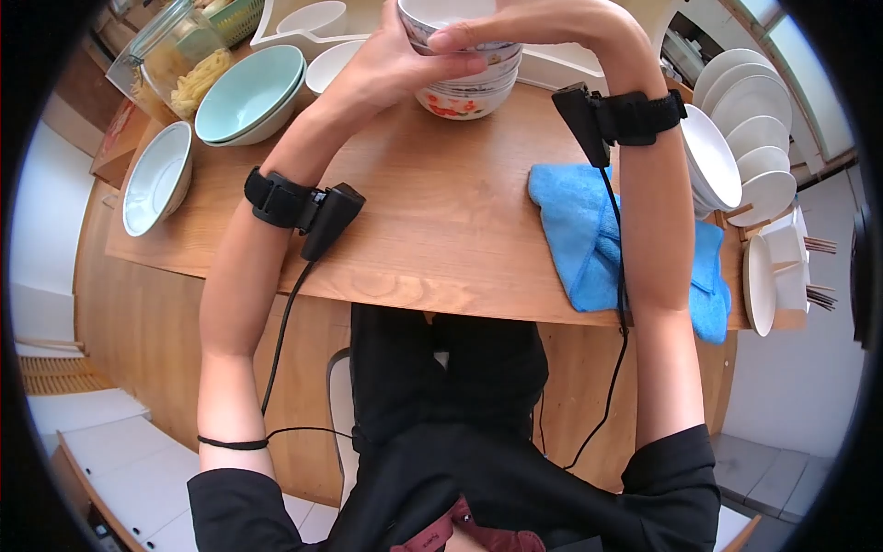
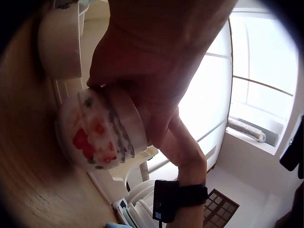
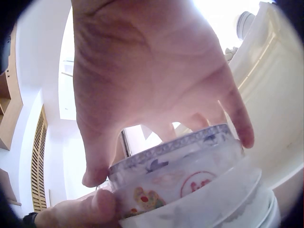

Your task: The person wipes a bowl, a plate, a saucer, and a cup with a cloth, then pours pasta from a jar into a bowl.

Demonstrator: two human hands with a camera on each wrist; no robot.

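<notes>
A stack of floral-patterned bowls (image 1: 467,99) stands on the wooden table (image 1: 441,212) at the far middle, red flowers on its lowest visible side. My left hand (image 1: 391,69) grips the stack from the left, its thumb lying across the front. From above and the right, my right hand (image 1: 561,23) holds the top bowl (image 3: 171,147), which has a blue-patterned rim. Thumb and fingers span that rim on opposite sides in the right wrist view. Left-hand fingers (image 3: 90,209) touch the stack's side just below it. Part of the top bowl is hidden behind my right hand.
Pale blue bowls (image 1: 248,97), a tilted white bowl (image 1: 158,179) and a glass jar (image 1: 189,60) occupy the left. A blue cloth (image 1: 575,235) lies at the front right, beside white bowls (image 1: 713,156) and racked plates (image 1: 750,101). Behind the stack is a cream tray (image 1: 589,64).
</notes>
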